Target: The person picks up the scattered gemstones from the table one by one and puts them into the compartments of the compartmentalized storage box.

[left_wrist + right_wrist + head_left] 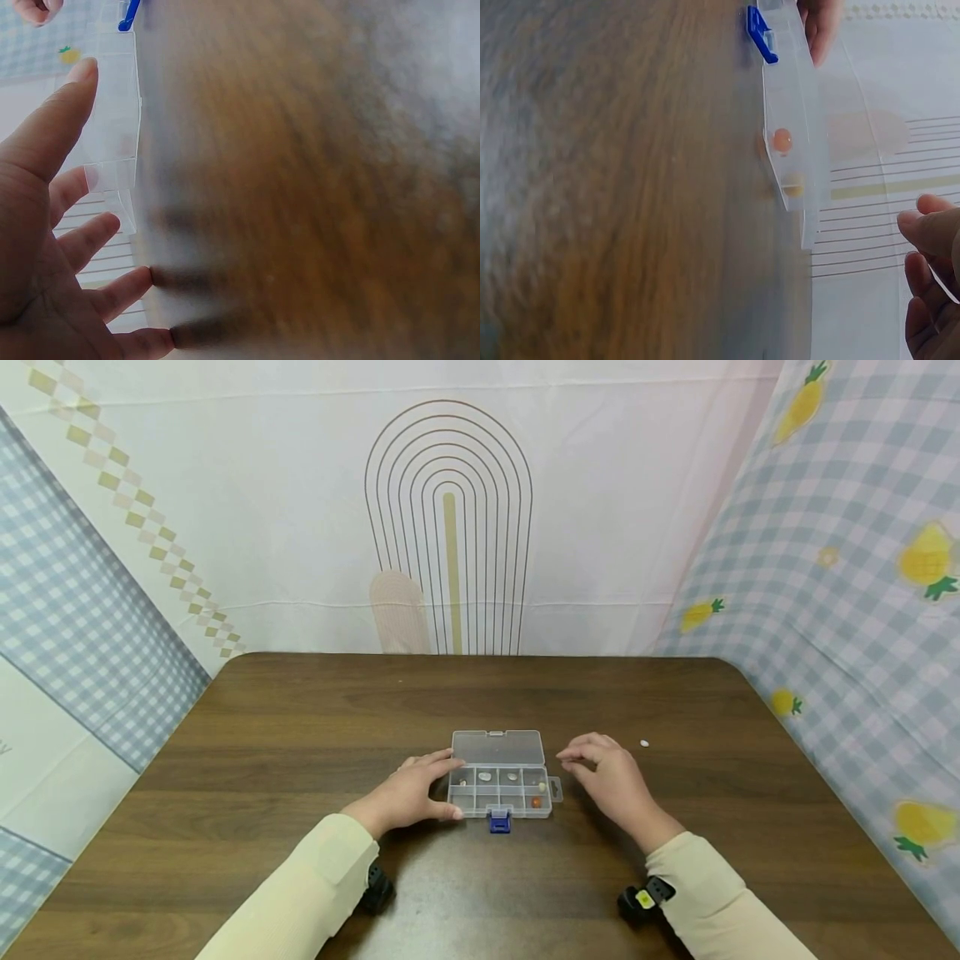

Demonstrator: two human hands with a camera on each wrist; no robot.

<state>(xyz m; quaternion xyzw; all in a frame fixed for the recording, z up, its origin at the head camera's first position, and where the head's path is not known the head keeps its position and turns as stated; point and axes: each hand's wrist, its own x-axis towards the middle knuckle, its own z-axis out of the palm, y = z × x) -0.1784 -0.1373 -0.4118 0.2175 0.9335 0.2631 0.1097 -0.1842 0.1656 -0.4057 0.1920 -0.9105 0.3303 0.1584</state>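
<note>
Cream cloth sleeves [318,868] flank a clear, rectangular plastic compartment box [487,802] on the wood-grained table [315,710]: left hand [408,789] spread against it, right hand [611,781] half-curled beside (holding anything? can't tell).

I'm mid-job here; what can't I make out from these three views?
Whether the right hand pinches anything: fingertips too small in the head view.
What the loose white piece is: too small in the head view.
The full length of the box: cut off by the top edge, left wrist view.
The grain of the table: blurred, right wrist view.
</note>
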